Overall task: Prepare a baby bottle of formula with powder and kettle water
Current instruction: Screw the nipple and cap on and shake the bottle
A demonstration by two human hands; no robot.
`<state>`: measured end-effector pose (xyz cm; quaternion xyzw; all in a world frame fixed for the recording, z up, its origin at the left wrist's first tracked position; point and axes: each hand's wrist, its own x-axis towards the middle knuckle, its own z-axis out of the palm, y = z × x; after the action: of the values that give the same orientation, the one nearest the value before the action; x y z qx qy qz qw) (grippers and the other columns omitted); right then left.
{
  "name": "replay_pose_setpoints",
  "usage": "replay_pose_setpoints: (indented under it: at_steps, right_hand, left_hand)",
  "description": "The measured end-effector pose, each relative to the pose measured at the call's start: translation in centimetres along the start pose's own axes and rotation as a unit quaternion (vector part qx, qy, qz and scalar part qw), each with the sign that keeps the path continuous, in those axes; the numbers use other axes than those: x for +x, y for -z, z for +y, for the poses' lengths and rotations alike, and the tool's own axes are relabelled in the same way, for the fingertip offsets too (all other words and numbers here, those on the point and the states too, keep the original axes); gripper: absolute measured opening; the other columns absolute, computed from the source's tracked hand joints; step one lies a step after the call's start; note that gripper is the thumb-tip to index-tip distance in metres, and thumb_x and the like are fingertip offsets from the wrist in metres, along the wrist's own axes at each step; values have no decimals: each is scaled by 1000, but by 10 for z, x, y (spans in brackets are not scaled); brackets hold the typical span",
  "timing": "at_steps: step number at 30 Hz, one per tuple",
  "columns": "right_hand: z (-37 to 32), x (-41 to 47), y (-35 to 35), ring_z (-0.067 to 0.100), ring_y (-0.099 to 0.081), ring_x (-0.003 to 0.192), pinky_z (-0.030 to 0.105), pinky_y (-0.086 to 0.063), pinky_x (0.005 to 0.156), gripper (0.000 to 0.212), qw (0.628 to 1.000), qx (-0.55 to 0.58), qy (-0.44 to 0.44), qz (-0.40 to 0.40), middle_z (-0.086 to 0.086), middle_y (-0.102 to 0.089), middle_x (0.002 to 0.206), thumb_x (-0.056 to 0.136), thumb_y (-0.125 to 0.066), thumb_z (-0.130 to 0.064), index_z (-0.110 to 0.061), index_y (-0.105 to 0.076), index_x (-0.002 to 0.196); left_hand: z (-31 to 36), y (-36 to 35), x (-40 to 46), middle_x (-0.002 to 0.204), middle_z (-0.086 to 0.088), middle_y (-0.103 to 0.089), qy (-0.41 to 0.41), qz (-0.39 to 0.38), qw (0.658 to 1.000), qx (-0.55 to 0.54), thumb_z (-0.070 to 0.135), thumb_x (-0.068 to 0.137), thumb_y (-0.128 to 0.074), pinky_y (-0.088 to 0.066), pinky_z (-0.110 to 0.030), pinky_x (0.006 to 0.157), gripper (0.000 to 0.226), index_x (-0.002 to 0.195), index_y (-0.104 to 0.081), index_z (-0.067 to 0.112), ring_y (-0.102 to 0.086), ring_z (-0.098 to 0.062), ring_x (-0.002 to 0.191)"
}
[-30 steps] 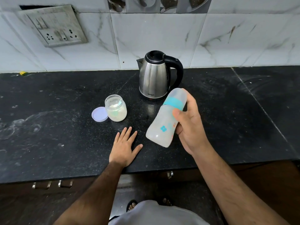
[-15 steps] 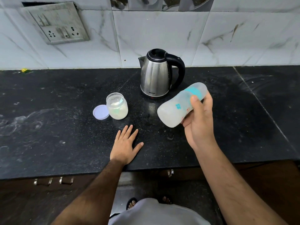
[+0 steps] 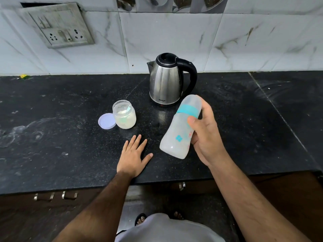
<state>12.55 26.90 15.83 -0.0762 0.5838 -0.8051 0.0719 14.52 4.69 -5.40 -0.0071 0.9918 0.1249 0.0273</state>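
Capped bottle held tilted above worktop; kettle and powder jar standing behind.

The right hand [image 3: 205, 135] grips the baby bottle [image 3: 180, 130] clear of the black worktop [image 3: 52, 137], cap end up and away, cloudy white inside. The left hand [image 3: 132, 154] lies flat, fingers straight, on the worktop. The steel kettle [image 3: 166, 81] stands at the tiled wall. The open powder jar [image 3: 124, 114] stands left of it, its lid [image 3: 107, 121] lying touching it.
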Motion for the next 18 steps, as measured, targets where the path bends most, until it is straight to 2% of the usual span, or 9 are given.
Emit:
replay_pose_setpoints:
  at_steps: [4, 9, 14, 16, 18]
  right_hand:
    - [-5, 7, 2, 7, -68, 83, 28, -57, 65, 60, 993, 80, 32, 83, -8, -68, 94, 87, -54, -24, -14, -36, 143]
    - [-6, 0, 0, 8, -67, 84, 29, -58, 69, 60, 1000, 4, 20, 4, -11, -70, 94, 85, -55, -18, -17, -36, 143]
    - [-11, 8, 2, 8, -67, 85, 29, -56, 65, 60, 992, 83, 32, 85, -3, -65, 99, 87, -54, -24, -16, -36, 144]
    - [-9, 6, 2, 8, -67, 84, 28, -56, 65, 60, 996, 60, 26, 62, -3, -66, 99, 87, -54, -22, -16, -35, 144]
    - [-8, 1, 1, 10, -68, 84, 32, -59, 69, 57, 1000, 10, 6, 0, -6, -69, 96, 87, -54, -20, -20, -38, 141]
  left_hand:
    - [1, 0, -1, 166, 1, -11, 0, 7, 1000, -3, 73, 88, -13, 0, -40, 125, 81, 155, -26, 29, 1, -15, 154]
    - [1, 0, 0, 166, 1, -12, -1, 10, 1000, -9, 73, 88, -14, 0, -40, 125, 81, 155, -28, 29, 0, -15, 154]
    - [1, 0, -1, 166, 2, -10, 1, 7, 1000, -6, 73, 88, -13, 0, -40, 125, 82, 155, -26, 29, 1, -15, 154]
    - [1, 0, -1, 166, 1, -11, 1, 8, 1000, -8, 73, 87, -13, 0, -40, 125, 82, 155, -27, 29, 0, -15, 154]
    - [0, 0, -1, 166, 1, -12, 0, 9, 1000, -11, 73, 88, -13, -1, -41, 125, 82, 155, -28, 29, -1, -16, 154]
